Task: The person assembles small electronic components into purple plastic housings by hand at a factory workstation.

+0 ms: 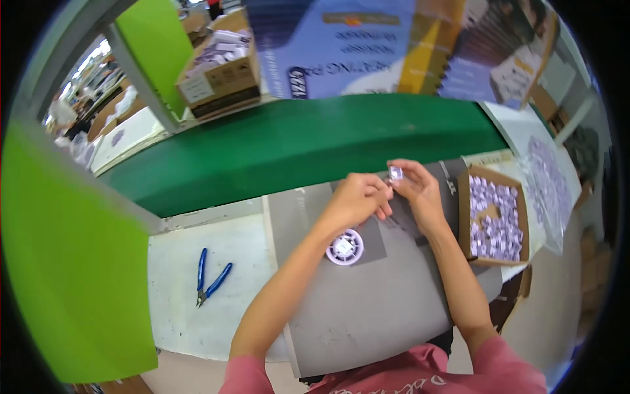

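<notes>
Between the thumb and fingers of my right hand (pixel 417 190) sits a small lilac-and-white square piece (pixel 395 173). My left hand (pixel 361 200) is close beside it, fingers curled and pinched together; whatever they hold is too small or hidden to make out. Below my left wrist, a round lilac spoked part (pixel 344 247) with a white square centre lies on the grey work mat (pixel 354 308). Right of my right forearm stands an open cardboard box (pixel 464 220) of small lilac pieces (pixel 495 236).
Blue-handled side cutters (pixel 202 268) lie spread on the white tabletop (pixel 174 295) at left. A green conveyor belt (pixel 302 134) crosses beyond the bench. Behind it stand a large printed carton (pixel 374 49) and a parts box (pixel 230 79). A clear bag (pixel 548 187) of lilac parts lies far right.
</notes>
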`<action>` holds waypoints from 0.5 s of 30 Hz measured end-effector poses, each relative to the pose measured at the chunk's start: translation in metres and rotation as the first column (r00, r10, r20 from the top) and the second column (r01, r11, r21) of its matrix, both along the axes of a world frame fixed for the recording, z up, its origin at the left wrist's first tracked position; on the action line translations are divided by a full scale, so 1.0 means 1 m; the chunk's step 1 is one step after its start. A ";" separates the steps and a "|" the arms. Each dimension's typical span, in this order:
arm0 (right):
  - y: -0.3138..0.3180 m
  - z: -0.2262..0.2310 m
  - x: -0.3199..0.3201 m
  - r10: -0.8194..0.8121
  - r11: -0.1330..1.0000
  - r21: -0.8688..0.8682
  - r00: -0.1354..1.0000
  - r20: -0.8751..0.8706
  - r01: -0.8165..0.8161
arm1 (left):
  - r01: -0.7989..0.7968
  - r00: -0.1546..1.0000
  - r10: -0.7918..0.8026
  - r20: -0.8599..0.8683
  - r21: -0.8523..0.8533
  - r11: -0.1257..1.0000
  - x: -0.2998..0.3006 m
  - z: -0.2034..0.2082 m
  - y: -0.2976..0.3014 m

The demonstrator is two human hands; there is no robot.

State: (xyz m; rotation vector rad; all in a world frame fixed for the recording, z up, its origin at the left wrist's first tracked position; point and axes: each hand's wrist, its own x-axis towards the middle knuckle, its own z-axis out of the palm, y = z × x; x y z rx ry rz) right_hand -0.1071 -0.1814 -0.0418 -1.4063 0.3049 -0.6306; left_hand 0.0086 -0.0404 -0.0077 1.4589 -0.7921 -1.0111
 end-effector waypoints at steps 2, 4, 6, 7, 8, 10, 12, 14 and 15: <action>0.001 0.005 0.003 0.012 1.000 0.011 1.000 0.007 -0.012 | -0.010 0.999 0.008 -0.041 -0.048 0.999 0.004 -0.008 -0.002; 0.003 0.008 0.005 0.025 1.000 0.012 0.999 0.020 -0.025 | -0.023 0.993 0.014 -0.120 -0.070 0.997 0.003 -0.008 -0.001; 0.002 0.009 0.003 0.053 0.997 -0.062 0.997 0.050 -0.050 | -0.061 0.987 0.046 -0.155 -0.095 0.994 0.003 -0.007 -0.002; 0.003 0.010 0.003 0.043 0.995 -0.089 0.997 0.062 -0.037 | -0.053 0.987 0.041 -0.154 -0.076 0.996 0.004 -0.003 -0.001; 0.004 0.010 0.002 0.033 0.993 -0.117 0.997 0.075 -0.024 | -0.059 0.986 0.048 -0.159 -0.066 0.996 0.005 0.001 0.000; 0.006 0.010 0.001 0.033 0.993 -0.119 0.997 0.069 -0.025 | -0.063 0.978 0.056 -0.200 -0.027 0.998 0.006 0.004 0.002; 0.009 0.011 0.000 0.035 0.998 -0.056 0.998 0.056 -0.032 | -0.069 0.979 0.065 -0.193 -0.017 0.997 0.008 0.002 0.004; 0.004 0.007 -0.002 0.069 0.997 0.027 0.996 0.050 -0.070 | -0.074 0.981 0.076 -0.177 0.016 0.997 0.009 0.001 0.004; 0.003 0.005 -0.003 0.109 0.988 0.107 0.993 0.054 -0.114 | -0.087 0.980 0.092 -0.178 0.038 0.995 0.008 0.002 0.004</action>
